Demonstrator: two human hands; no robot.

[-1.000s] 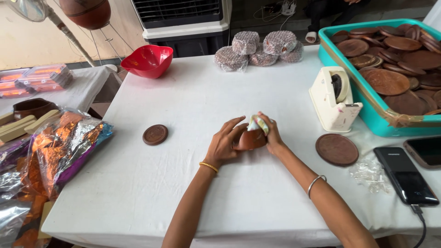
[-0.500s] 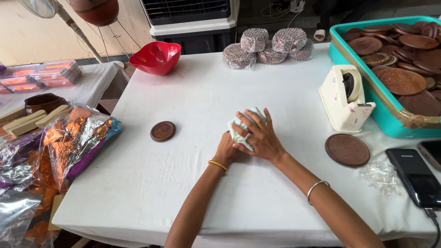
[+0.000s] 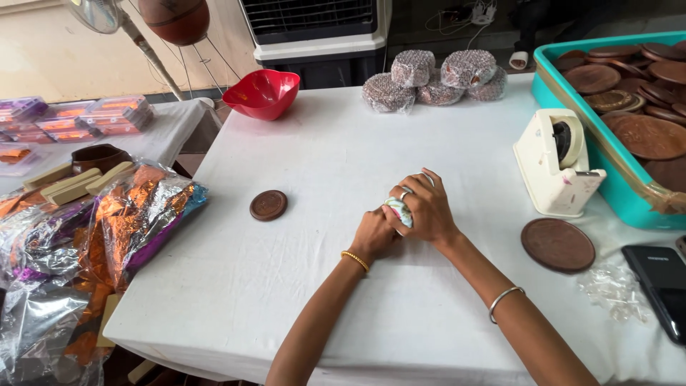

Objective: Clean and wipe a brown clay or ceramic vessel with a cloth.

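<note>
Both of my hands meet at the middle of the white table. My right hand lies on top, fingers curled over a small bundle in whitish-green wrap. Pressed against that bundle from the lower left is my left hand, which covers most of it. Only a sliver of the wrap shows between the fingers. A small brown disc lies apart to the left. To the right, a larger brown disc rests flat.
A cream tape dispenser stands beside a teal tray of brown discs. Wrapped bundles and a red bowl sit at the far edge. At right lie a black phone and clear plastic scraps. Shiny foil sheets are piled at left.
A second ago a brown disc showed between my hands. My right hand has since closed over it, so the disc is hidden and only the wrap shows.
</note>
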